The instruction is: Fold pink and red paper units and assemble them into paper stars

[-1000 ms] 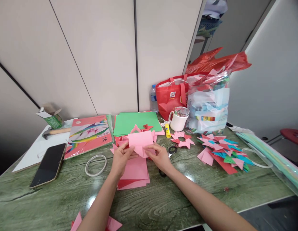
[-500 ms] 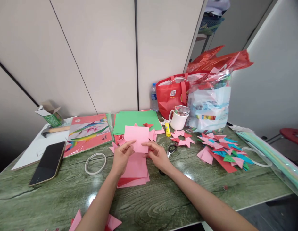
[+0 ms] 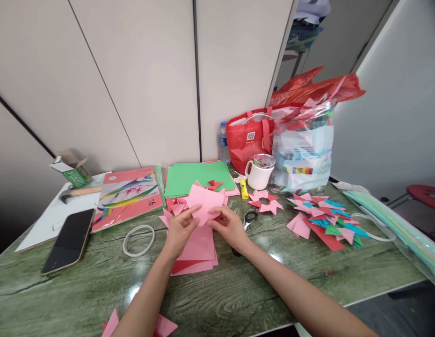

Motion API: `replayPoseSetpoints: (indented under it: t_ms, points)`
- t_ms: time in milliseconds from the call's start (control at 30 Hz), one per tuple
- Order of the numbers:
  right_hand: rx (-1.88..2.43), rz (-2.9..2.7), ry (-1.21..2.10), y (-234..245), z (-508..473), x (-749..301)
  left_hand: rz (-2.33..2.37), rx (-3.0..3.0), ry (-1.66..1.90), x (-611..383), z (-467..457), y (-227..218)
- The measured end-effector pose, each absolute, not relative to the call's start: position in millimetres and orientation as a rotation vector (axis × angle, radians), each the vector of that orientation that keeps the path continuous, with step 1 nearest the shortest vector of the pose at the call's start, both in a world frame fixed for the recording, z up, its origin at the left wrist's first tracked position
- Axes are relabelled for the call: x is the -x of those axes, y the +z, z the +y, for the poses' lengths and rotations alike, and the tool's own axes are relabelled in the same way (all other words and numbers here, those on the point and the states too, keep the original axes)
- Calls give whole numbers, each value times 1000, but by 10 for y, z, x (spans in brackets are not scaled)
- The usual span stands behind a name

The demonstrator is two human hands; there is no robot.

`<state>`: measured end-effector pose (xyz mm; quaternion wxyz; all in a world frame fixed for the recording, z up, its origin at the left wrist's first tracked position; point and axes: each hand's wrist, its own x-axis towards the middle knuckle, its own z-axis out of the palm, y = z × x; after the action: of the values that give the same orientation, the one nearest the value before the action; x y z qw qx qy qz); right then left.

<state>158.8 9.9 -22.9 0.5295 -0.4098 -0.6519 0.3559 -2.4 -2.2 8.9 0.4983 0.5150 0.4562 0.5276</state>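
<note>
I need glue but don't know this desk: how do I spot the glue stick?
Find the red bag at the wall; a white mug stands before it. Left of the mug lies the glue stick, the only yellow thing there.

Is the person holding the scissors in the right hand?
No, the scissors lie on the table beside the right hand, which pinches the pink paper together with the left hand.

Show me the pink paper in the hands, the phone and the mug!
pink paper [image 3: 206, 202]: head view, middle of the held sheet.
phone [image 3: 68, 241]: head view, middle of its dark screen.
mug [image 3: 258, 178]: head view, white side below the rim.
</note>
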Motion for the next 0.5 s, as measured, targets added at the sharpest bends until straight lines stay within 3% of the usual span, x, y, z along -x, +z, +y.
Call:
replayPoseSetpoints:
  t_ms: [167,500]
  points:
    - [965,-1364,1003,-225,94,-1560,1075,-1285,1246,-26,-40,59]
    - [941,-1303,991,-149,63,-1555,1060,-1188,1231,-129,-95,85]
